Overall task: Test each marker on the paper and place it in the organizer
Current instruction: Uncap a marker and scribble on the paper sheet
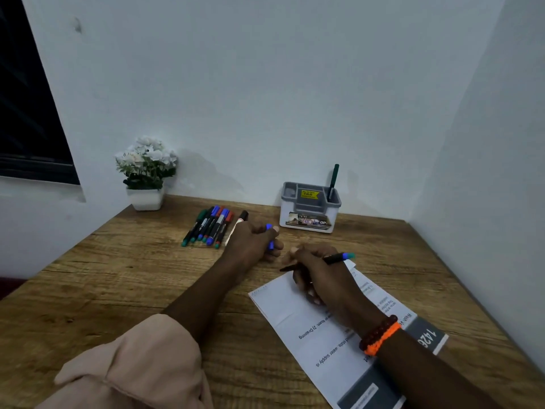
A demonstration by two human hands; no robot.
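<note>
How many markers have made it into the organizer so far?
1: a dark green marker stands upright in the right rear compartment of the organizer. The other compartments look empty, though their bottoms are partly hidden.

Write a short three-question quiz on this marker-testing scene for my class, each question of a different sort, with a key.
1. True or false: the organizer already holds one marker.
2. Multiple choice: the blue cap is held in A) the left hand, B) the right hand, C) neither.
3. Fill in: the unsorted markers lie between the organizer and the ______.

Key
1. True: a green marker stands in its right compartment.
2. A; the right hand holds the uncapped marker over the paper.
3. Flower pot.
</note>
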